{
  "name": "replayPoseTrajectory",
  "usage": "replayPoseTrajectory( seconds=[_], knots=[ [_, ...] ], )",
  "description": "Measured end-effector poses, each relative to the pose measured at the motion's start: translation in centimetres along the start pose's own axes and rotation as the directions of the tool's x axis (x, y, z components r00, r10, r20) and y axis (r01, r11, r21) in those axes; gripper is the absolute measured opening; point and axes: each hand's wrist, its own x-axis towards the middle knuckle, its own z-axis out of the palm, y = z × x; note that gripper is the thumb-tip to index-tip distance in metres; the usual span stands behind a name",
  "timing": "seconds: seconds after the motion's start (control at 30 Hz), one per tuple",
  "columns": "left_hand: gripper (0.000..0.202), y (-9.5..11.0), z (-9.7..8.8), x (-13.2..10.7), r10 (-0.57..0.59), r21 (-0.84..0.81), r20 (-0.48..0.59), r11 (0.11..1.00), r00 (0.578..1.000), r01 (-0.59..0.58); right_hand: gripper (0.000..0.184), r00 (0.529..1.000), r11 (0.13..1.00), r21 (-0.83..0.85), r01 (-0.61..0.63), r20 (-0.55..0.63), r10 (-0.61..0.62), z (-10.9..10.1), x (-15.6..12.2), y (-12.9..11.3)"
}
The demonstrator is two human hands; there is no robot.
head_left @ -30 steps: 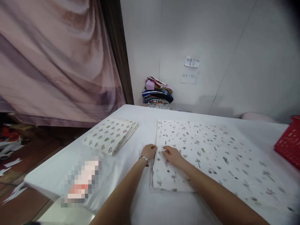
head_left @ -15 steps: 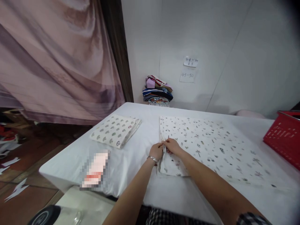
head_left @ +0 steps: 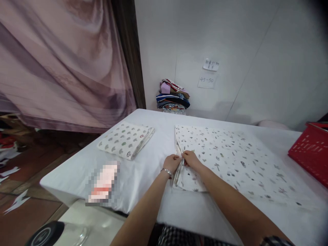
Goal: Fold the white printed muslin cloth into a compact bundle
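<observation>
palm-tree-print cloth (head_left: 222,153) between fingers (head_left: 187,153)

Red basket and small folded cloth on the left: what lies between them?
Head view: the large patterned cloth lies between them on the white table, with left hand and right hand at its left edge.

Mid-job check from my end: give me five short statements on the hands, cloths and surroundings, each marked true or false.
1. The left hand and right hand meet at the left edge of the palm-print cloth. True.
2. The bracelet is on the right wrist. False: the bracelet is on the left one.
3. The folded cloth lies on top of the palm-print cloth. False: the folded cloth lies apart, to its left.
4. The red basket is right of the palm-print cloth. True.
5. The lower wall sheet reads "10-20". False: it reads "45-50".
</observation>
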Motion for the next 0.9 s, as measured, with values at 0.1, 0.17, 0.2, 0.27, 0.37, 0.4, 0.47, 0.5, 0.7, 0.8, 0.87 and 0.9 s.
replayPoseTrajectory(
  seconds=[0.1,0.17,0.2,0.27,0.37,0.4,0.47,0.5,0.7,0.8,0.87,0.9],
  knots=[
    [0.024,0.0,-0.4,-0.2,-0.009,0.032,0.006,0.999,1.0,0.009,0.02,1.0,0.999,0.03,0.01,-0.012,-0.01,-0.1,-0.2,0.1],
    [0.023,-0.1,-1.1,-0.4,-0.014,0.061,-0.005,0.998,1.0,0.015,0.021,1.0,0.999,0.048,0.011,-0.016,-0.01,-0.2,-0.4,0.0],
    [0.024,-0.2,-1.6,-0.5,-0.023,0.098,-0.033,0.995,0.999,0.026,0.021,1.0,0.998,0.056,0.01,-0.018,-0.009,-0.2,-0.4,0.0],
    [0.028,-0.2,-2.5,-0.6,-0.035,0.207,-0.108,0.977,0.994,0.057,0.02,1.0,0.998,0.07,0.006,-0.02,-0.004,-0.1,-0.5,-0.1],
    [0.027,0.1,-3.3,-0.5,0.022,0.347,-0.15,0.938,0.988,0.032,0.019,1.0,0.997,0.083,0.001,-0.02,0.001,0.0,-0.5,-0.1],
    [0.024,0.4,-3.3,-0.3,0.055,0.368,-0.133,0.93,0.99,-0.002,0.018,1.0,0.996,0.087,0.0,-0.019,0.002,0.0,-0.5,0.0],
    [0.021,1.0,-3.1,0.5,0.098,0.401,-0.104,0.915,0.99,-0.048,0.017,1.0,0.996,0.093,0.0,-0.016,0.001,0.0,-0.4,0.0],
    [0.021,1.3,-2.8,1.0,0.099,0.416,-0.099,0.908,0.99,-0.049,0.017,1.0,0.995,0.096,0.001,-0.014,0.001,0.0,-0.4,0.0],
    [0.027,2.4,-1.3,4.3,0.009,0.448,-0.119,0.893,0.993,0.046,0.02,1.0,0.991,0.132,0.006,-0.005,-0.005,0.0,-0.6,0.0],
    [0.022,2.5,-0.9,5.2,-0.007,0.464,-0.128,0.883,0.992,0.066,0.023,0.999,0.99,0.136,0.03,-0.021,-0.027,0.1,-0.6,0.1],
    [0.02,2.4,-0.6,5.4,0.007,0.474,-0.136,0.878,0.991,0.059,0.025,0.999,0.99,0.134,0.042,-0.021,-0.04,0.2,-0.6,0.1],
    [0.02,2.4,-0.5,5.4,0.017,0.479,-0.142,0.876,0.99,0.053,0.026,0.999,0.99,0.132,0.046,-0.02,-0.044,0.2,-0.6,0.2]
  ],
)
